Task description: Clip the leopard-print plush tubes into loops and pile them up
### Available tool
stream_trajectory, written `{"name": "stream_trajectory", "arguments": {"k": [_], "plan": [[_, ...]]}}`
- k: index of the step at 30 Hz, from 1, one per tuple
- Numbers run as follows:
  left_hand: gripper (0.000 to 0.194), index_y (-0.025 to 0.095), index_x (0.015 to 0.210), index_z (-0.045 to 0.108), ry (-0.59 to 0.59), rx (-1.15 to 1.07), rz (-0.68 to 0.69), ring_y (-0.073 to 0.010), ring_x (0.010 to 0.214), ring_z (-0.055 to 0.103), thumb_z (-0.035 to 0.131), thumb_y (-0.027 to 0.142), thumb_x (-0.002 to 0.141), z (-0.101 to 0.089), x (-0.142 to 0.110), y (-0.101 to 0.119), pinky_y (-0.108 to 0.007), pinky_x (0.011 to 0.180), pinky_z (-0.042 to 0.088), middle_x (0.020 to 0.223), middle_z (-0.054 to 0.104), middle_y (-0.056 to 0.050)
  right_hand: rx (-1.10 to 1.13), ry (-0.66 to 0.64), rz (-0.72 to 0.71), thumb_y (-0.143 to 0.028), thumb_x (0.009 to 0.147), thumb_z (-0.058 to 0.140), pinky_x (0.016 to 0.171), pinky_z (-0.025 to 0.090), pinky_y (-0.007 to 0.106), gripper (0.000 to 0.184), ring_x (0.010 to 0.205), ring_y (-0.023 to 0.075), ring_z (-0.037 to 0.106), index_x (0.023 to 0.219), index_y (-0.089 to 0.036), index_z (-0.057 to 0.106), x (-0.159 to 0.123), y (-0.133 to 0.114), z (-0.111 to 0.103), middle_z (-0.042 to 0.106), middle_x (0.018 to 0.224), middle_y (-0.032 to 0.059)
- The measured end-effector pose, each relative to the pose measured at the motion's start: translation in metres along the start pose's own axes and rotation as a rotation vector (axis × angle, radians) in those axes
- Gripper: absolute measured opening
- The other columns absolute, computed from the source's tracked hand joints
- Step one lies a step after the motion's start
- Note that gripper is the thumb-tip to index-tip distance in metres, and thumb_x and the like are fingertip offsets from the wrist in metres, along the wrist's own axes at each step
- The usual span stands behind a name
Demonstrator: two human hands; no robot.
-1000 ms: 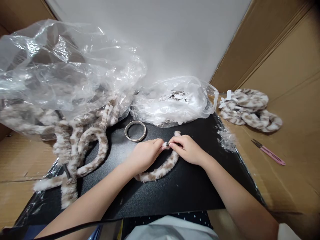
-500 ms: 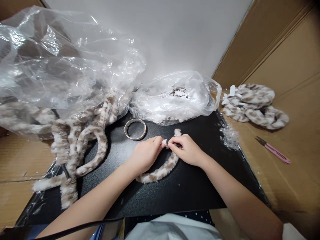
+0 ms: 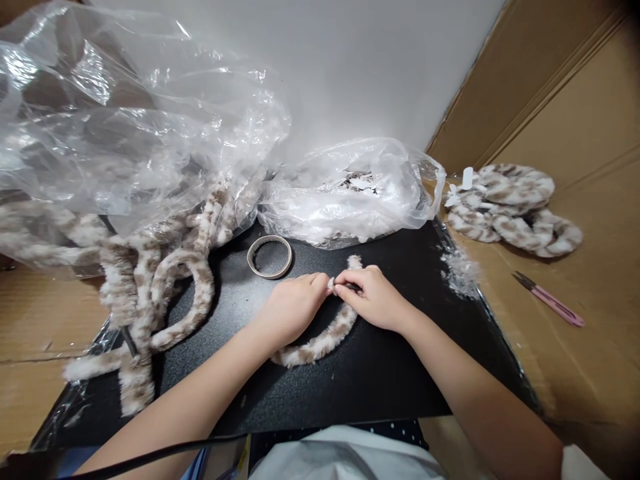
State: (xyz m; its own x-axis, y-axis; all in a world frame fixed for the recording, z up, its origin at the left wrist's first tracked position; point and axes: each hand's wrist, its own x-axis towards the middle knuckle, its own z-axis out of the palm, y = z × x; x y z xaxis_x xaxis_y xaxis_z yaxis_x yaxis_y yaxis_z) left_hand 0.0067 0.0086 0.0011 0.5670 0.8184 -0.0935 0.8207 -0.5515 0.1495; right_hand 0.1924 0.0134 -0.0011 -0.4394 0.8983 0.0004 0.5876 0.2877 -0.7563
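Note:
A curved, furry headband (image 3: 325, 347), white with brown spots, lies on the black table below my hands. My left hand (image 3: 295, 307) is closed in a pinch on one fluffy end of it, with a small white tip showing at the fingertips. Touching that tip, my right hand (image 3: 377, 300) pinches a thin dark piece, mostly hidden by the fingers; I cannot tell what it is. The other furry end of the band sticks up behind my right hand. Just beyond my left hand lies a roll of tape (image 3: 270, 257), thin and ring-shaped.
More furry bands (image 3: 185, 293) spill from a large clear plastic bag (image 3: 175, 133) at left. A second plastic bag (image 3: 345, 207) with white pieces stands at the back. On cardboard (image 3: 525, 353) at right lie pink-handled snips (image 3: 553, 303) and tagged furry bands (image 3: 520, 207).
My fingertips have drawn slightly closer together, so less of the white tip shows between them. The view has shifted slightly; the band stays where it was.

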Motion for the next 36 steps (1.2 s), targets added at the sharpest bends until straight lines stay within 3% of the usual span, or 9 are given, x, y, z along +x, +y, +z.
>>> {"name": "stream_trajectory", "arguments": {"k": [3, 10, 22, 36], "plan": [[0.025, 0.017, 0.089, 0.054, 0.015, -0.012, -0.053, -0.0185, 0.07, 0.06, 0.036, 0.03, 0.101, -0.002, 0.0, -0.003, -0.026, 0.06, 0.037, 0.074, 0.061, -0.003, 0.084, 0.047, 0.051, -0.023, 0.084, 0.064, 0.067, 0.039, 0.027, 0.01, 0.065, 0.013, 0.057, 0.092, -0.019, 0.069, -0.001, 0.002, -0.005, 0.066, 0.072, -0.0003], [0.025, 0.017, 0.089, 0.055, 0.015, 0.018, -0.042, -0.0187, 0.07, 0.06, 0.037, 0.03, 0.101, -0.004, -0.002, -0.002, -0.027, 0.06, 0.038, 0.075, 0.061, -0.003, 0.149, 0.138, -0.006, -0.016, 0.084, 0.059, 0.061, 0.041, 0.025, 0.012, 0.065, 0.0129, 0.055, 0.08, -0.018, 0.07, 0.0, 0.004, -0.004, 0.066, 0.072, 0.0014], [0.025, 0.017, 0.088, 0.055, 0.021, 0.013, -0.014, -0.0178, 0.073, 0.062, 0.038, 0.03, 0.1, 0.0, -0.002, 0.0, -0.026, 0.061, 0.04, 0.076, 0.062, -0.003, 0.023, 0.187, -0.118, -0.008, 0.08, 0.059, 0.062, 0.041, 0.024, 0.013, 0.062, 0.0115, 0.053, 0.071, -0.016, 0.065, 0.0, 0.005, 0.003, 0.061, 0.068, 0.0009], [0.026, 0.017, 0.089, 0.056, 0.002, 0.035, -0.013, -0.0183, 0.076, 0.062, 0.037, 0.03, 0.101, 0.0, -0.003, 0.003, -0.026, 0.062, 0.04, 0.08, 0.064, -0.004, 0.052, 0.178, -0.09, -0.011, 0.08, 0.059, 0.06, 0.041, 0.024, 0.012, 0.062, 0.0119, 0.053, 0.072, -0.017, 0.065, 0.0, 0.003, 0.006, 0.062, 0.071, 0.0017]]}}
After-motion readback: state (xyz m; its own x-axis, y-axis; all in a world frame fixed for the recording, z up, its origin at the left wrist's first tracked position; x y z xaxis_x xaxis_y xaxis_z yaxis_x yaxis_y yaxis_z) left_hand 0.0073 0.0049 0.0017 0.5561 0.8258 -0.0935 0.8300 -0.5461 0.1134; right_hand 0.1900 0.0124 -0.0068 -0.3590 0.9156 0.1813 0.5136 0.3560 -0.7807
